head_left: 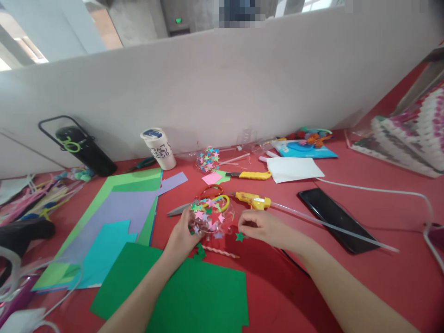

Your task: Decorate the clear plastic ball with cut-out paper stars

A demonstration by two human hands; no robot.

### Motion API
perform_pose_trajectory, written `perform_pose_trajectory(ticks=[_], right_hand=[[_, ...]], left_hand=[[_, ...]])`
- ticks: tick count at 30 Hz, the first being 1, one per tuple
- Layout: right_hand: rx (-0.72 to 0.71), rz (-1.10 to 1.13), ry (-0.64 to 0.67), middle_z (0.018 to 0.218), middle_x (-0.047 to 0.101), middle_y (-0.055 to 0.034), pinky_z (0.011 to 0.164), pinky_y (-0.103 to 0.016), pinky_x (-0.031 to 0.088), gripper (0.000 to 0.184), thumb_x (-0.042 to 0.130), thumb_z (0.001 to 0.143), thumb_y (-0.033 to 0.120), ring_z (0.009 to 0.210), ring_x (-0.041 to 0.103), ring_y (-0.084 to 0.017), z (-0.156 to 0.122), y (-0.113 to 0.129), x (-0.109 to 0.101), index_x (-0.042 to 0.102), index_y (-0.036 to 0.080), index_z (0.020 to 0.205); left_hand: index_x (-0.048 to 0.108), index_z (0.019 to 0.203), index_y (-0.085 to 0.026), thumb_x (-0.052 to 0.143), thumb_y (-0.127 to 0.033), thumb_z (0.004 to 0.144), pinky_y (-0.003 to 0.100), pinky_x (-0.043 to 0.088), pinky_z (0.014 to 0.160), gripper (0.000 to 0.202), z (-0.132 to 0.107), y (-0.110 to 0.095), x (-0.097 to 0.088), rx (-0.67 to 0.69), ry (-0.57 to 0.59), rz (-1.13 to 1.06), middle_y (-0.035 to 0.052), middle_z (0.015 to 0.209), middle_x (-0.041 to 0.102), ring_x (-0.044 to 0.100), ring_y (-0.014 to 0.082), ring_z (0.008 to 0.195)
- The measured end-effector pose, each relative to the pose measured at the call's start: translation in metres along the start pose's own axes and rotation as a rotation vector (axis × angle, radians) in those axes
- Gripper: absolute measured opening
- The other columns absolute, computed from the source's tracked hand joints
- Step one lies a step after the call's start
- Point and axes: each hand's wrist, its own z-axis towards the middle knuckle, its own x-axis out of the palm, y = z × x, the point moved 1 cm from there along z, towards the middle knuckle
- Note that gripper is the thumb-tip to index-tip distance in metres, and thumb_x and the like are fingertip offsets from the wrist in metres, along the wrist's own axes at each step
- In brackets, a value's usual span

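1. The clear plastic piece (208, 221), dotted with small paper stars, sits on the red counter (347, 152) just in front of the yellow glue gun (252, 200). The left hand (181, 238) cups its near-left side, fingers curled around it.
2. The right hand (265, 227) rests just right of the plastic piece, fingers pinched together (whether on anything, I cannot tell). A loose green star (239, 237) lies directly under its fingertips.
3. To do this well, I judge the left hand should keep the piece steady while the right places each star flat on a bare patch, pressing lightly so nothing already stuck shifts.
4. Behind the plastic piece lie scissors (204, 203) with red and yellow handles. Farther back are a yellow utility knife (250, 175) and a second star-covered cluster (207, 159).
5. Left of the piece lie coloured paper sheets (121, 208); a large green sheet (187, 291) lies nearer the person.
6. Right of the glue gun lies a dark phone (336, 219).
7. The paper cup (158, 149) at the back carries dark scribbled markings, not legible. No brand can be read anywhere.
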Motion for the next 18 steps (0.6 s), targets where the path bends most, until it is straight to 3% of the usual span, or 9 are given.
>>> perform_pose_trajectory(ticks=[7, 10, 12, 13, 16, 18], right_hand=[[-0.008, 0.087, -0.054, 0.065, 0.053, 0.0019, 0.055, -0.023, 0.039, 0.015, 0.047, 0.082, 0.021, 0.059, 0.05, -0.012, -0.007, 0.016, -0.008, 0.051, 0.019, 0.067], [-0.036, 0.094, -0.204, 0.07, 0.054, 0.0004, 0.055, -0.025, 0.039, 0.017, 0.042, 0.087, 0.022, 0.06, 0.05, -0.013, -0.01, 0.03, -0.005, 0.05, 0.02, 0.073], [-0.154, 0.015, -0.357, 0.076, 0.057, -0.0017, 0.06, -0.026, 0.042, 0.015, 0.042, 0.088, 0.019, 0.067, 0.053, -0.015, -0.011, 0.04, 0.002, 0.051, 0.021, 0.076], [-0.242, -0.05, -0.427, 0.079, 0.058, -0.0028, 0.063, -0.027, 0.043, 0.014, 0.043, 0.088, 0.017, 0.071, 0.054, -0.015, -0.012, 0.045, 0.007, 0.051, 0.021, 0.078], [-0.501, -0.338, -0.545, 0.084, 0.063, -0.0067, 0.067, -0.029, 0.047, 0.014, 0.044, 0.088, 0.01, 0.078, 0.059, -0.018, -0.013, 0.056, 0.024, 0.054, 0.02, 0.086], [-0.604, -0.537, -0.578, 0.084, 0.066, -0.009, 0.067, -0.032, 0.049, 0.014, 0.045, 0.088, 0.008, 0.076, 0.061, -0.02, -0.013, 0.058, 0.035, 0.056, 0.018, 0.087]], left_hand=[[0.051, 0.111, -0.02, 0.052, -0.005, 0.057, 0.034, 0.048, 0.085, 0.056, -0.002, -0.002, -0.015, 0.017, -0.068, -0.049, 0.005, 0.101, 0.068, 0.064, 0.0205, 0.093], [0.052, 0.105, -0.019, 0.05, -0.012, 0.067, 0.032, 0.047, 0.078, 0.038, -0.008, -0.012, -0.029, 0.019, -0.189, -0.07, 0.0045, 0.092, 0.066, 0.061, 0.0177, 0.081], [0.057, 0.093, -0.019, 0.052, -0.023, 0.076, 0.029, 0.046, 0.073, 0.019, -0.019, -0.026, -0.033, 0.018, -0.213, -0.086, 0.0037, 0.084, 0.064, 0.059, 0.0171, 0.077], [0.06, 0.083, -0.019, 0.054, -0.027, 0.077, 0.027, 0.046, 0.069, 0.012, -0.025, -0.035, -0.032, 0.014, -0.172, -0.104, 0.003, 0.078, 0.065, 0.059, 0.0166, 0.072], [0.065, 0.068, -0.017, 0.053, -0.036, 0.081, 0.025, 0.044, 0.061, 0.026, -0.047, -0.058, -0.018, -0.07, 0.159, -0.346, 0.0027, 0.066, 0.065, 0.058, 0.0156, 0.064], [0.068, 0.074, -0.017, 0.055, -0.036, 0.081, 0.024, 0.046, 0.066, 0.024, -0.057, -0.068, -0.008, -0.127, 0.156, -0.506, 0.0022, 0.068, 0.067, 0.059, 0.0157, 0.069]])
